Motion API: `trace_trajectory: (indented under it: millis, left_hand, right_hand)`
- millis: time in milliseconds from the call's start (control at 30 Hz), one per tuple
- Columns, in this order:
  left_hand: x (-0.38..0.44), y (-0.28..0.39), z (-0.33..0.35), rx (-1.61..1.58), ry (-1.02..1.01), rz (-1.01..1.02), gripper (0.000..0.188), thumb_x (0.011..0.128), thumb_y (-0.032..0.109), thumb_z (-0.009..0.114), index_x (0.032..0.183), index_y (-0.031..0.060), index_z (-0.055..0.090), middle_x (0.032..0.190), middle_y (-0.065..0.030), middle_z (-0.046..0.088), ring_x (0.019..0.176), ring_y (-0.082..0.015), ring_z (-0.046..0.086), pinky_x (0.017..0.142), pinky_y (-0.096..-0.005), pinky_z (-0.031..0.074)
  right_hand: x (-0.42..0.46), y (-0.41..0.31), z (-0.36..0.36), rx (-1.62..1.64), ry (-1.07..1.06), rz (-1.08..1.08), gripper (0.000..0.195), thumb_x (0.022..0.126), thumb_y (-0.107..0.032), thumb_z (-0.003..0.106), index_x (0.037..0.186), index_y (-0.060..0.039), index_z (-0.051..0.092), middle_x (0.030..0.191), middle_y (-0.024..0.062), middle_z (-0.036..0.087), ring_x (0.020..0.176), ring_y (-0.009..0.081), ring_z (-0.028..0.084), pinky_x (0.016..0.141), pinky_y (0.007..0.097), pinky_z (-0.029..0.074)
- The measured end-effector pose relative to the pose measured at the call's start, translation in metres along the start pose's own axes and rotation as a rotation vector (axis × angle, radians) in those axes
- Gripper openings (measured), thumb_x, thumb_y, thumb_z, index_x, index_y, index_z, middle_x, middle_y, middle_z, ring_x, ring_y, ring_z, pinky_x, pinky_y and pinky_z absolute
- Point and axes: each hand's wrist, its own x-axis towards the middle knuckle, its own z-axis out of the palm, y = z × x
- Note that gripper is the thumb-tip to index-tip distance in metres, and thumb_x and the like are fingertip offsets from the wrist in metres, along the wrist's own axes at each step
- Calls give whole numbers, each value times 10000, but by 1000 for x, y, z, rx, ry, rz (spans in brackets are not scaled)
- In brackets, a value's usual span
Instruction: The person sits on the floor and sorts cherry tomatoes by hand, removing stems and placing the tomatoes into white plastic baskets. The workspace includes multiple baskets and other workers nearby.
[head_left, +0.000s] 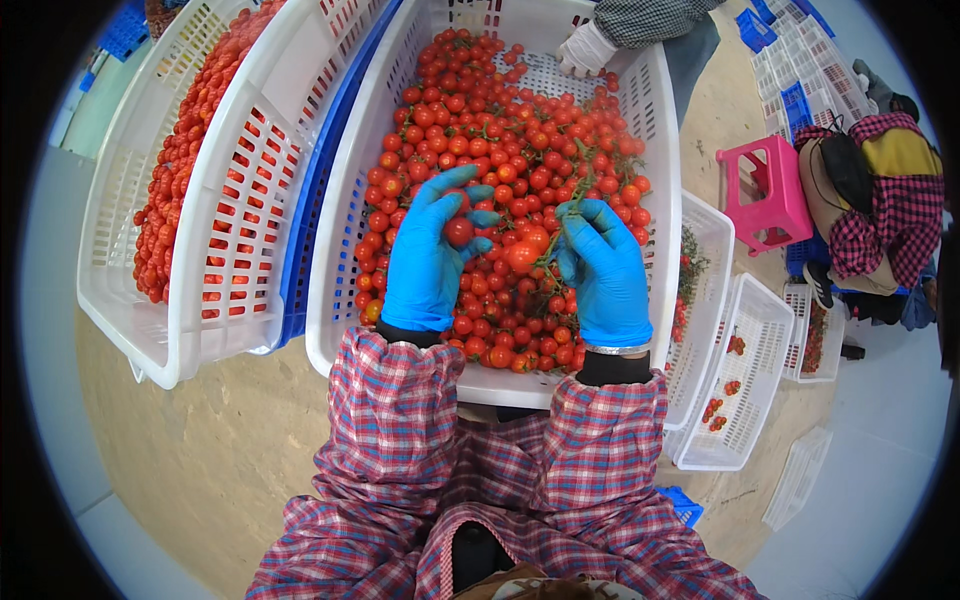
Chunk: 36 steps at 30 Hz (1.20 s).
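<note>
A white slotted plastic crate (664, 142) holds many red cherry tomatoes (450, 116), some with green stems. Above them, my left hand (435, 247), in a blue glove, curls around a couple of loose cherry tomatoes (458, 231). My right hand (604, 262), gloved in blue too, pinches a green tomato stem (577, 202) between thumb and fingers. A few larger-looking tomatoes (523, 256) hang by that stem, between my two hands.
A co-worker's white-gloved hand (587, 50) reaches into the crate's far end. On the left stands another white crate (191, 217) of tomatoes beside a blue crate (300, 225). Smaller white crates (739, 375), a pink stool (765, 195) and a seated person (870, 202) are at right.
</note>
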Motion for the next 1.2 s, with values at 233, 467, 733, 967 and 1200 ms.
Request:
trace_trajectory:
  millis: [233,467,733,967,1200]
  left_hand:
    - [-7,-9,13,250,-180,-147,394,908,386,436,1067,50,565,901,-39,594,749,-95,552,547,-209,406]
    - [-10,-7,18,184,-166,-271,296,869,263,560,1086,61,551,863,0,573,718,-82,568,550,-202,453]
    - [-13,-3,22,-22,-183,-196,386,866,236,555,1185,30,482,959,-58,569,739,-104,550,584,-203,464]
    - [-10,1,13,-304,-302,-104,461,888,224,526,1283,26,393,919,-62,549,739,-134,563,614,-200,476]
    - [-5,2,3,-588,-373,-190,511,893,183,483,1350,63,288,1205,-177,468,1040,-283,535,664,-266,522]
  right_hand:
    - [-1,0,-2,-7,-39,-68,175,841,-140,580,972,-31,537,732,7,537,557,53,460,497,187,348]
    - [-2,2,6,-140,-70,-226,163,848,-70,563,996,-18,518,869,28,564,649,72,495,571,207,414]
    - [-4,0,13,-55,39,-205,132,853,-67,536,977,-28,517,808,23,540,616,79,498,532,201,391]
    - [5,5,-14,181,297,-442,169,862,-128,534,992,-22,522,723,15,506,583,77,470,513,199,364]
    - [4,1,-119,854,241,-452,240,879,-78,487,1093,28,504,932,106,579,728,138,534,595,232,429]
